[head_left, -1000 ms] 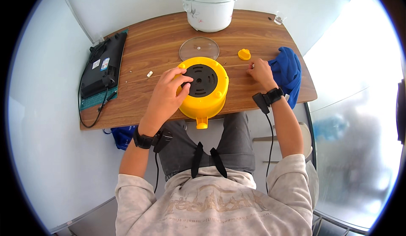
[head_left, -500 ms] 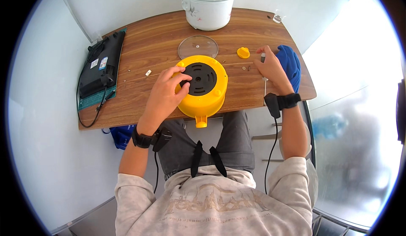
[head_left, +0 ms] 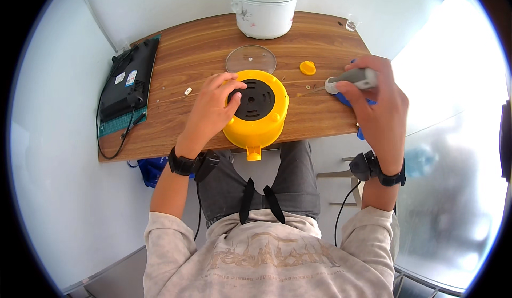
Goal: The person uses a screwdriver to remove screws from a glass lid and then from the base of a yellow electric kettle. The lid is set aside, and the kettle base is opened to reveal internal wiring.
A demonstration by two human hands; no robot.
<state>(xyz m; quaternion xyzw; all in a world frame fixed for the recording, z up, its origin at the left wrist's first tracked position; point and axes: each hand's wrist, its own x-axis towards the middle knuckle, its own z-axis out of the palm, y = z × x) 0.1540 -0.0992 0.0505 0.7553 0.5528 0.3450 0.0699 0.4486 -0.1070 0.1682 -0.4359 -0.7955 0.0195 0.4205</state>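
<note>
An upturned yellow pot (head_left: 256, 132) with a round black slotted base (head_left: 258, 106) stands at the table's front edge, its yellow handle (head_left: 254, 154) toward me. My left hand (head_left: 216, 103) grips the pot's left side, fingertips and thumb curled over onto the black base. At the right, my right hand (head_left: 381, 95) is raised and closed round a screwdriver's grey handle (head_left: 354, 77). The shaft points left toward the pot, apart from it. Behind that hand lies a blue cloth (head_left: 342, 99), mostly hidden.
A glass lid (head_left: 250, 60) lies behind the pot, with a yellow knob (head_left: 308, 67) to its right. A white rice cooker (head_left: 266, 18) stands at the back. On the left, a black device (head_left: 122, 84) rests on a green mat (head_left: 114, 126). Small parts lie scattered, including a white piece (head_left: 188, 91).
My right hand has lifted off the table and moved right, now with the screwdriver in it. My left hand has shifted slightly and stays on the pot.
</note>
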